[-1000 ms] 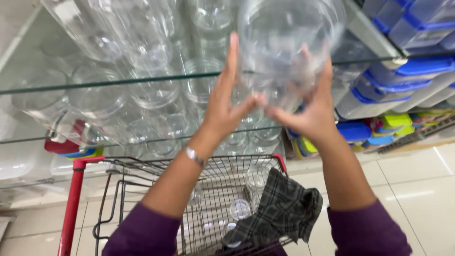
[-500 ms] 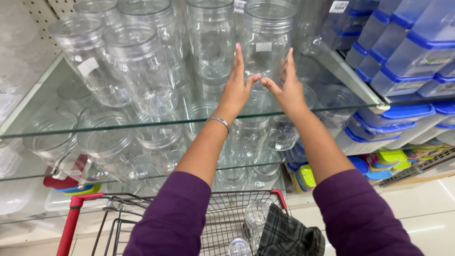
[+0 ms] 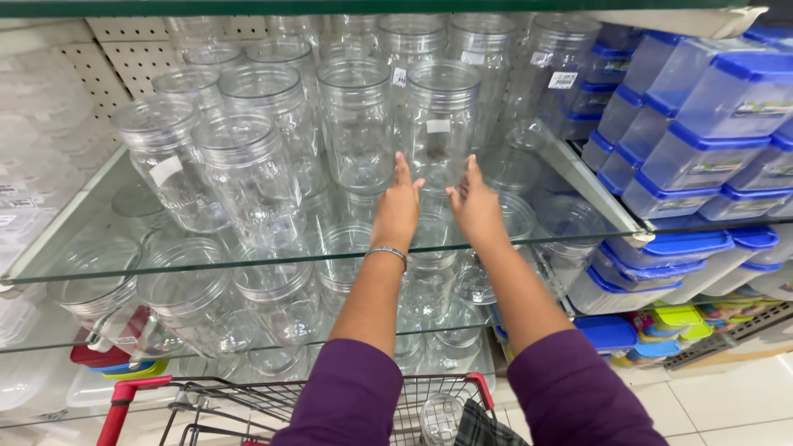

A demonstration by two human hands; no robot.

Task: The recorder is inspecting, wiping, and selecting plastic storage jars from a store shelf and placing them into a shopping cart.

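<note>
Both hands point(image 3: 438, 211) seemingly touch the clear jar point(image 3: 438, 124); its base is hidden.

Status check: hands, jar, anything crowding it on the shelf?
Left hand and right hand open at the jar, fingers at its base. Jar upright on glass shelf. Other jars packed close alongside.

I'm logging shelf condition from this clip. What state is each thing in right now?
Clear jar: upright on the glass shelf, lid on, between both hands.
Left hand: open, fingers at the jar's base.
Right hand: open, beside the jar's base.
Other clear jars: upright, lidded.
Blue-lidded boxes: closed, stacked.
Shopping cart: below the shelf, a jar inside.
</note>
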